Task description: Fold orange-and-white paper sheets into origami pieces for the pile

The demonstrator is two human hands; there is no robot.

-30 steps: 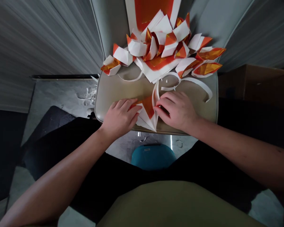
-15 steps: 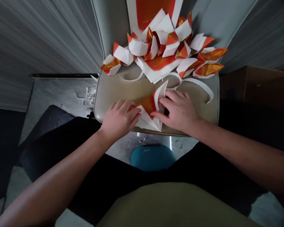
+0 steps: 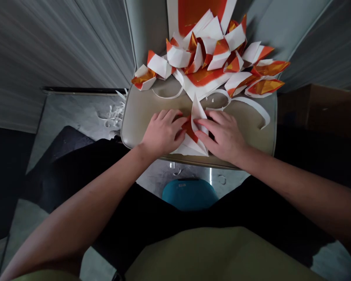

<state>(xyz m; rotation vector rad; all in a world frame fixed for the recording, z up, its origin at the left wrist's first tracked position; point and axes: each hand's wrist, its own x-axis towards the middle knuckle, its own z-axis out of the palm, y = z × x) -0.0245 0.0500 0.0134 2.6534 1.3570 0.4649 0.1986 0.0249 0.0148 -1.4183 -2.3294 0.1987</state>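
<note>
A partly folded sheet of joss paper [image 3: 199, 113], white outside and orange-gold inside, lies on the chair seat [image 3: 140, 113] near its front edge. My right hand [image 3: 226, 134] grips its raised right flap, fingers bent around the white fold. On the sheet's left part rests my left hand [image 3: 164, 132], thumb and fingers closed at its edge and hiding much of that side. Beyond the hands, several folded paper ingots [image 3: 219, 54] in white, orange and gold are heaped on a stack of flat sheets [image 3: 193, 86].
Thin white paper strips [image 3: 253, 106] curl on the seat. A pile of paper scraps [image 3: 114, 115] lies on the floor at left. The chair back rises behind the heap, a cardboard box [image 3: 321, 105] stands at right, and a teal seat [image 3: 190, 195] shows below.
My left hand has moved right, nearer my right hand. The right flap now stands more upright and folded inward, covering more of the gold. The whole view has shifted slightly.
</note>
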